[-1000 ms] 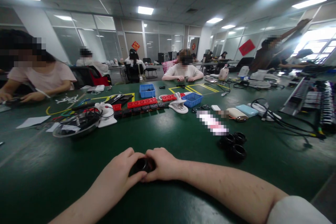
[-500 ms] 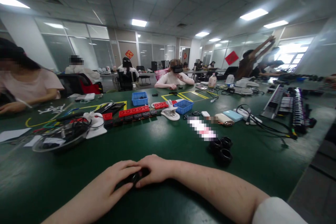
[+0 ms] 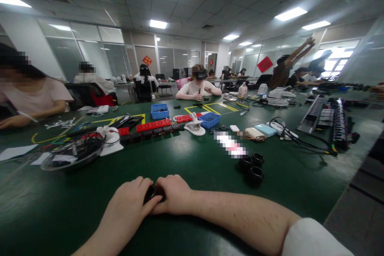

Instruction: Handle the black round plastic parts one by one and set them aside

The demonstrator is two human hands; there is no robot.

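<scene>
Low in the middle of the head view, both my hands meet just above the green table [image 3: 192, 158]. My left hand [image 3: 130, 194] curls round a small glossy black round part [image 3: 149, 194], its thumb reaching toward the right hand. From the other side, my right hand [image 3: 175, 193] closes on dark material [image 3: 161, 193]; whether this is the same black part or a second piece I cannot tell. Fingers cover most of what is held. Beyond my right forearm, several black rings [image 3: 256, 174] stand grouped on the table.
Red and black power strips [image 3: 154, 124], a white clip stand [image 3: 195, 125] and blue bins [image 3: 160, 111] lie farther back. At left is a clear bowl [image 3: 72, 162] of dark parts. A pixelated bright object [image 3: 230, 144], a light blue box [image 3: 265, 129] and cables [image 3: 312, 142] lie right. Co-workers sit around.
My left hand has shifted right and up, its fingers now bent more round the black part. The right hand has moved slightly, and more of the part's rim shows between them.
</scene>
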